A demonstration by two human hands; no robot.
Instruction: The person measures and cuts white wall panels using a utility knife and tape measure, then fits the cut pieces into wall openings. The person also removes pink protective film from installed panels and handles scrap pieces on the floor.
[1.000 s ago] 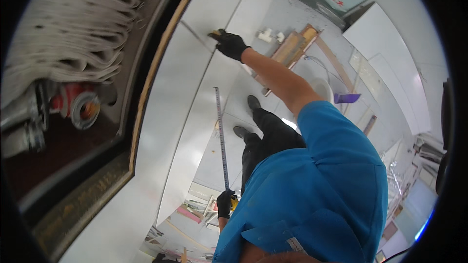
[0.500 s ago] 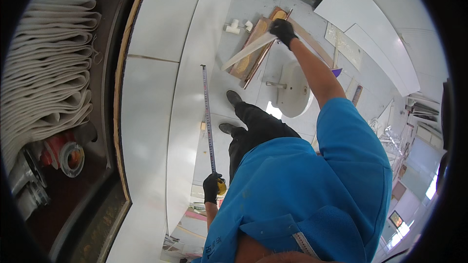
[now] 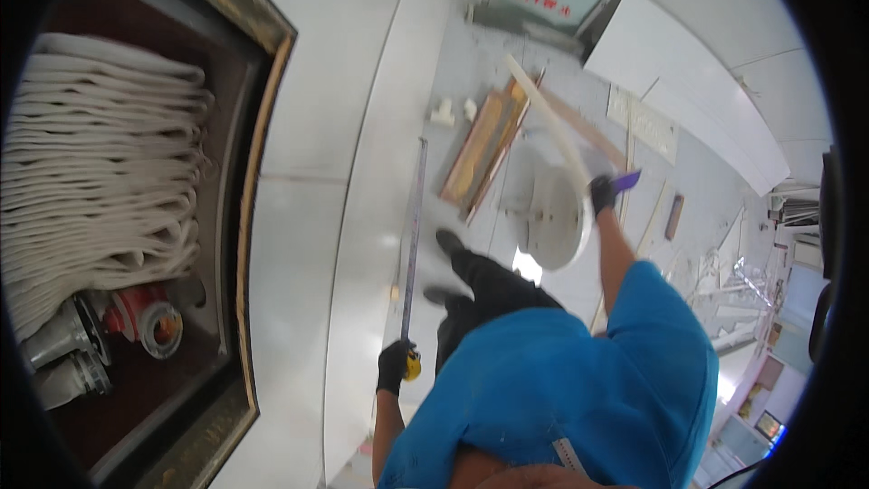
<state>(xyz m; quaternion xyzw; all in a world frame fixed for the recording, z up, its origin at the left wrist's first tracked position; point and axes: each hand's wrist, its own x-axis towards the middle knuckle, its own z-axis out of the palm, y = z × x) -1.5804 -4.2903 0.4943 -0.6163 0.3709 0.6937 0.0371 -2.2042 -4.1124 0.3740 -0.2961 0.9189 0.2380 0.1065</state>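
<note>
My left hand (image 3: 394, 367), in a black glove, is closed around a yellow tape measure (image 3: 413, 365). Its long narrow blade (image 3: 415, 244) is pulled out, running away from me alongside the white panelled wall. Out to the right, my gloved right hand (image 3: 602, 192) grips one end of a long pale strip (image 3: 548, 113). The strip slants up to the left over the washbasin and the boards; motion blurs it, and its material is unclear. A purple object (image 3: 626, 181) shows right beside that hand; whether they touch I cannot tell.
At left, an open wall cabinet holds a folded white hose (image 3: 109, 163) and a red valve (image 3: 145, 321). On the floor are a white washbasin (image 3: 554, 226), brown boards (image 3: 484, 149), white pipe fittings (image 3: 444, 112) and a brown block (image 3: 674, 216). White panels (image 3: 679, 81) stand far right.
My right hand has drawn back from the brown boards toward the washbasin's right side, and the strip has swung round to point up-left. My left hand keeps hold of the tape measure. The view has shifted.
</note>
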